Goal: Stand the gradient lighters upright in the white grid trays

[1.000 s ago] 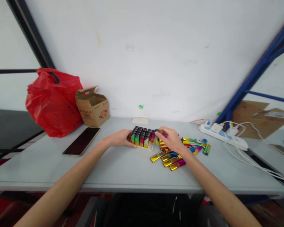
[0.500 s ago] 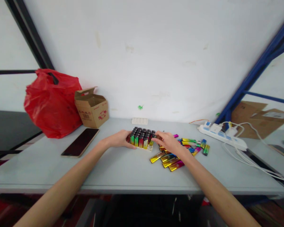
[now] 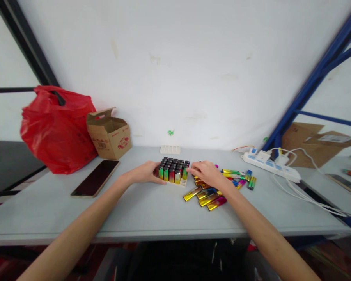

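Several lighters [image 3: 172,171] with black tops and shiny multicoloured bodies stand upright in rows in a white slotted tray [image 3: 183,183]. My left hand [image 3: 148,172] is wrapped round the left end of this block, thumb at the front and fingers partly hidden behind. At the right end, the fingertips of my right hand [image 3: 206,172] are at the upper part of a green and gold lighter [image 3: 185,171] standing in the front right of the tray. Under and beside my right hand lies a loose heap of metallic lighters [image 3: 208,198], partly covered by the wrist.
A second white tray [image 3: 170,149] lies by the wall. To the left are a phone [image 3: 95,178], an open cardboard box [image 3: 109,136] and a red plastic bag [image 3: 58,130]. On the right, a power strip [image 3: 270,167] trails white cables across the grey table [image 3: 140,214].
The green and gold lighter at the tray's front right now stands upright with its body in plain view. My left hand stays on the block. The whole view has shifted slightly.
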Tool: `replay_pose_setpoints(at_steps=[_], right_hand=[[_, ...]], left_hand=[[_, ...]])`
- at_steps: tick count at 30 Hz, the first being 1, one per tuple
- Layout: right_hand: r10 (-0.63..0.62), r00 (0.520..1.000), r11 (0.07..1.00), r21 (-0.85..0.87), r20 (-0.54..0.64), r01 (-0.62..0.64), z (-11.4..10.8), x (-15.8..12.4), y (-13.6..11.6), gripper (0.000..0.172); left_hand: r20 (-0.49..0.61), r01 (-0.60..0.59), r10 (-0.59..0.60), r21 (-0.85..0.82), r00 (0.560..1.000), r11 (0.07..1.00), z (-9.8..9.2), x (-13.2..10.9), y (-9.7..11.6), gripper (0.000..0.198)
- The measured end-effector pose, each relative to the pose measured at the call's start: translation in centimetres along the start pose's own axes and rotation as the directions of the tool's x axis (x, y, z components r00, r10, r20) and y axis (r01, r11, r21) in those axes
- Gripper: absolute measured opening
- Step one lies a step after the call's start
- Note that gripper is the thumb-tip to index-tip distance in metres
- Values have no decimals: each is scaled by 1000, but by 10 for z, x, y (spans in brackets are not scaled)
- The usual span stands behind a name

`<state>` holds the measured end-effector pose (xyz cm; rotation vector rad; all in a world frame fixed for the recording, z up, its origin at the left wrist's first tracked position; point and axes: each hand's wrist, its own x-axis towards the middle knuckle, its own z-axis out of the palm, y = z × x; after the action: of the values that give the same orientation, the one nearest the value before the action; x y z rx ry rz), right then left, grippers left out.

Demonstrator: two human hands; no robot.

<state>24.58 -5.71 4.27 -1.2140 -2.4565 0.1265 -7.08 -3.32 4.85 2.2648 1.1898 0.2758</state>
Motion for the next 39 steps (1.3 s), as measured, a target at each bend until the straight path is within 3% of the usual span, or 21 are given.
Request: replay_pose_setpoints(at_steps=[6,10,13,16,21,23,26,31,34,39], right_hand=[[111,984,993,-16,-139,-114,-26,-23,72,30],[177,983,984,-7,42,-177,-30,-35,108,34],[166,978,986,4,130,-168,-29,-35,114,28],[153,980,987,33,124,-158,-29,-32,114,21],[204,971,945,284,-124,-162,-22,-28,109,24],[277,943,854,498,-184,-154,-17,-23,102,31],[414,891,623,772,-186,-128,-9,-14,85,42],[554,831,232,968,-54,-92,-1,-3,59,49],[547,837,92,994,-6,-53,3,-1,47,47],[406,912,-26,998,64,-59,6,-1,29,44]], left_hand=[[-14,-1,1,18,1000,1000,-1,-2,2,68],[-16,2,-2,34,1000,999,-1,-2,2,67],[-10,9,-9,43,1000,999,0,-1,1,67],[-14,3,-3,30,1000,1000,0,-1,-1,67],[-1,-6,6,17,1000,1000,0,-1,1,67],[1,-9,9,10,1000,1000,-1,-2,2,67],[-9,-16,16,12,1000,1000,0,-3,3,67],[-10,-12,13,44,1000,999,0,-2,2,66],[4,-1,0,76,1000,997,0,0,0,62],[-25,-4,6,86,1000,996,1,2,-3,63]])
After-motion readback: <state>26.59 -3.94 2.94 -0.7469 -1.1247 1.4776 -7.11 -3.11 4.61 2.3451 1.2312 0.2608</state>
